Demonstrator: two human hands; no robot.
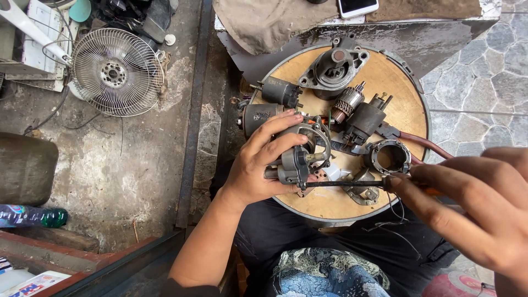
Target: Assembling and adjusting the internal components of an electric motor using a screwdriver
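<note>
My left hand (258,165) grips a grey metal starter-motor housing (302,151) over a round wooden board (396,82). My right hand (473,209) holds a screwdriver (346,183) with a dark shaft and an orange handle; its tip meets the housing's lower side. On the board lie several motor parts: a cast nose housing (334,67), a copper-wound armature (348,103), a black solenoid (364,122), a dark cylindrical body (280,91) and a ring-shaped field case (388,157).
A fan with a wire guard (116,71) lies on the concrete floor at the left. A green plastic bottle (33,216) lies lower left. A cloth (269,22) and a phone (357,6) rest on the metal table behind the board. A reddish hose (426,144) runs to the right.
</note>
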